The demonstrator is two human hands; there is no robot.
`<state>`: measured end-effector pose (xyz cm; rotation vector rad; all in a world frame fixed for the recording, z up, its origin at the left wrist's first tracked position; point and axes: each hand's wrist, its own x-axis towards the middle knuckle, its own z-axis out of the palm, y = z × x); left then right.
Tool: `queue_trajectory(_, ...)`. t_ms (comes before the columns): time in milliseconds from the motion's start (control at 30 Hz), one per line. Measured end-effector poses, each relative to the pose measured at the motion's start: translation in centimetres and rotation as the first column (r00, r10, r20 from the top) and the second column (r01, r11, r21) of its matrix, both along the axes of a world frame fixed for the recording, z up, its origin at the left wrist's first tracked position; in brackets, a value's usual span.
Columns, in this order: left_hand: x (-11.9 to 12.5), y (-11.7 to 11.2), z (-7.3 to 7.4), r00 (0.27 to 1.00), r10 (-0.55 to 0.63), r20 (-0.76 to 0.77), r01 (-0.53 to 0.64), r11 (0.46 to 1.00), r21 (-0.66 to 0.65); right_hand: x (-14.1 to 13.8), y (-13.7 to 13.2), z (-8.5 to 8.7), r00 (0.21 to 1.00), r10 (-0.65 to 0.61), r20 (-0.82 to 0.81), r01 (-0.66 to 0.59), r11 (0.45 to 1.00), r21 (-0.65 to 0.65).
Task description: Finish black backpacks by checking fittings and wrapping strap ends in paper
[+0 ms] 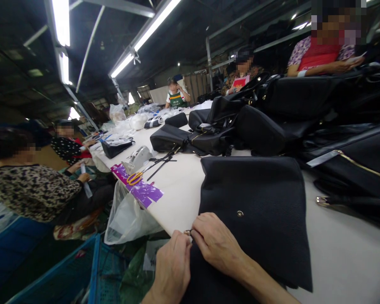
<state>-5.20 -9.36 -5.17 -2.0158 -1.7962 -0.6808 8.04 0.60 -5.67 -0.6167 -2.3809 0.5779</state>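
A black bag (259,181) with a round metal snap (240,214) lies flat on the table in front of me. At its near left edge, my left hand (174,264) is closed, thumb and fingers pinching a small gold-coloured metal fitting (187,232) with a whitish bit below it. My right hand (217,242) rests over the bag, its fingers curled and closed at the same fitting, from the other side. The fingertips of both hands nearly meet, and part of the fitting is hidden by them.
Black bags (272,114) are heaped at the back and right. Yellow-handled scissors (134,178) and a tape dispenser (139,158) lie by purple tape (145,192) on the table edge. Blue crates (91,261) stand below at left. Several people sit around the table.
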Motion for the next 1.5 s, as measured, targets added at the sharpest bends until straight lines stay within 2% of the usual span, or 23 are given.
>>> queue_trajectory(67, -0.3, -0.2, -0.6, 0.997, 0.028, 0.076, -0.026, 0.999, -0.039, 0.0, 0.1, -0.2, 0.999, 0.008, -0.034, -0.008, 1.0, -0.002)
queue_trajectory(133, -0.5, -0.3, -0.7, 0.97, 0.058, 0.234, -0.032, 0.993, -0.112, 0.0, 0.2, -0.2, 0.999, 0.01, -0.05, -0.01, 1.0, 0.003)
queue_trajectory(200, -0.5, -0.3, -0.4, 0.889, 0.105, 0.446, -0.019, 0.981, -0.193, 0.0, 0.2, -0.1, 0.998, -0.002, -0.057, 0.002, 1.0, -0.004)
queue_trajectory(267, -0.5, -0.2, 0.1, 0.742, 0.157, 0.652, 0.015, 0.968, -0.25, 0.0, 0.2, 0.0, 0.998, -0.009, -0.062, 0.008, 1.0, -0.018)
queue_trajectory(367, -0.8, 0.0, 0.4, 0.417, 0.218, 0.882, 0.121, 0.949, -0.292, 0.0, 0.2, 0.1, 0.998, 0.002, -0.063, -0.004, 1.0, -0.03)
queue_trajectory(433, -1.1, 0.3, 0.3, 0.201, 0.244, 0.949, 0.166, 0.946, -0.279, 0.0, 0.2, 0.0, 0.998, 0.011, -0.057, -0.013, 0.999, -0.036)
queue_trajectory(467, -1.1, 0.5, 0.2, 0.133, 0.259, 0.957, 0.183, 0.942, -0.281, 0.0, 0.2, -0.1, 0.998, 0.013, -0.055, -0.015, 0.999, -0.037)
queue_trajectory(500, -1.1, 0.8, 0.2, 0.098, 0.275, 0.957, 0.201, 0.936, -0.289, 0.0, 0.2, -0.1, 0.998, 0.015, -0.056, -0.017, 0.999, -0.038)
queue_trajectory(633, -0.5, 1.6, 0.3, 0.124, 0.312, 0.942, 0.232, 0.914, -0.333, -0.1, 0.1, -0.4, 0.996, 0.015, -0.092, -0.016, 1.0, -0.011)
queue_trajectory(800, 0.0, 1.7, 1.0, 0.199, 0.311, 0.929, 0.128, 0.932, -0.34, -0.1, -0.1, -0.2, 0.992, 0.011, -0.124, -0.006, 0.999, 0.036)
queue_trajectory(900, -0.1, 1.6, 1.4, 0.33, 0.275, 0.903, 0.126, 0.935, -0.331, 0.1, 0.1, 0.1, 0.996, 0.026, -0.085, -0.026, 1.0, 0.0)
queue_trajectory(1000, -0.1, 1.6, 1.8, 0.535, 0.22, 0.816, 0.081, 0.948, -0.308, 0.2, 0.3, 0.3, 0.998, 0.05, -0.033, -0.051, 0.998, -0.032)
queue_trajectory(1033, -0.1, 1.7, 1.8, 0.574, 0.211, 0.791, 0.064, 0.952, -0.301, 0.2, 0.3, 0.3, 0.998, 0.053, -0.025, -0.054, 0.998, -0.034)
queue_trajectory(1067, -0.1, 1.8, 1.7, 0.577, 0.214, 0.788, 0.059, 0.951, -0.302, 0.2, 0.3, 0.2, 0.998, 0.052, -0.024, -0.053, 0.998, -0.03)
queue_trajectory(1100, -0.1, 1.8, 1.6, 0.53, 0.233, 0.815, 0.066, 0.947, -0.314, 0.1, 0.2, 0.2, 0.999, 0.045, -0.03, -0.046, 0.999, -0.023)
queue_trajectory(1133, 0.0, 1.9, 1.4, 0.426, 0.274, 0.862, 0.085, 0.937, -0.34, 0.0, 0.1, 0.1, 0.999, 0.034, -0.041, -0.034, 0.999, -0.011)
queue_trajectory(1200, 0.3, 1.8, 1.1, 0.092, 0.4, 0.912, 0.165, 0.897, -0.41, -0.2, -0.2, -0.2, 0.998, 0.0, -0.061, 0.001, 1.0, 0.017)
queue_trajectory(1267, 1.0, 1.6, 1.1, -0.241, 0.493, 0.836, 0.253, 0.863, -0.437, -0.4, -0.5, -0.4, 0.998, -0.022, -0.057, 0.024, 0.999, 0.045)
queue_trajectory(1300, 1.4, 1.5, 1.2, -0.356, 0.515, 0.78, 0.278, 0.855, -0.438, -0.5, -0.6, -0.5, 0.998, -0.029, -0.05, 0.032, 0.998, 0.057)
queue_trajectory(1333, 1.9, 1.3, 1.4, -0.431, 0.53, 0.731, 0.303, 0.848, -0.436, -0.5, -0.7, -0.6, 0.998, -0.037, -0.044, 0.04, 0.997, 0.066)
queue_trajectory(1400, 2.8, 1.0, 1.9, -0.482, 0.56, 0.673, 0.366, 0.827, -0.426, -0.5, -0.6, -0.6, 0.997, -0.055, -0.047, 0.058, 0.996, 0.071)
queue_trajectory(1433, 3.0, 1.0, 2.1, -0.465, 0.566, 0.681, 0.384, 0.822, -0.421, -0.5, -0.5, -0.6, 0.997, -0.058, -0.058, 0.061, 0.996, 0.064)
queue_trajectory(1500, 2.7, 0.9, 2.5, -0.355, 0.526, 0.773, 0.347, 0.842, -0.413, -0.2, -0.1, -0.4, 0.996, -0.036, -0.081, 0.038, 0.999, 0.016)
